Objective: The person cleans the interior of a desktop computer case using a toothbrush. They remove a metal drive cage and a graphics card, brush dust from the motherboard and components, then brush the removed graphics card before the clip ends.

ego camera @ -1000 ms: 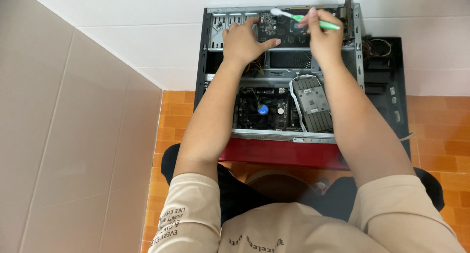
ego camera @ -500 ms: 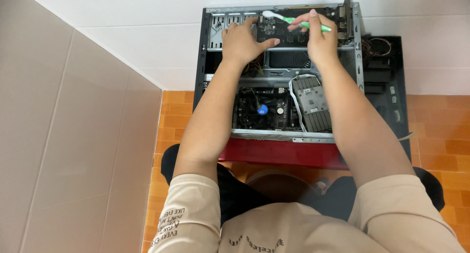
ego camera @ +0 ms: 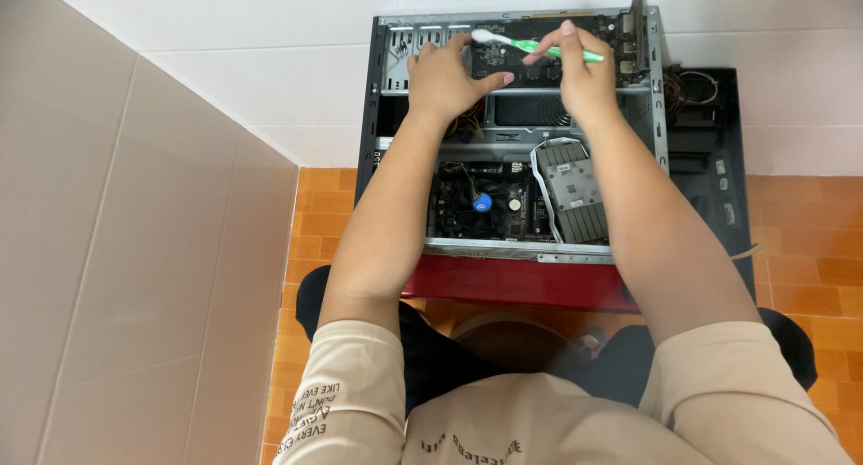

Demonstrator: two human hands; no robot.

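Observation:
An open desktop computer case lies on its side in front of me, its inside facing up. My left hand rests flat on the dark circuit board at the far end of the case. My right hand grips a green and white toothbrush, its white head pointing left over that board, close to my left fingers. Nearer to me inside the case sit a motherboard with a blue-centred cooler and a grey metal drive.
The case has a red front panel facing me and stands on an orange tiled floor. A black side panel with loose cables lies right of it. White tiled wall runs behind, a beige tiled wall on the left. My knees flank the case.
The toothbrush head has shifted to the left across the far board, closer to my left hand. My left hand has stayed in place.

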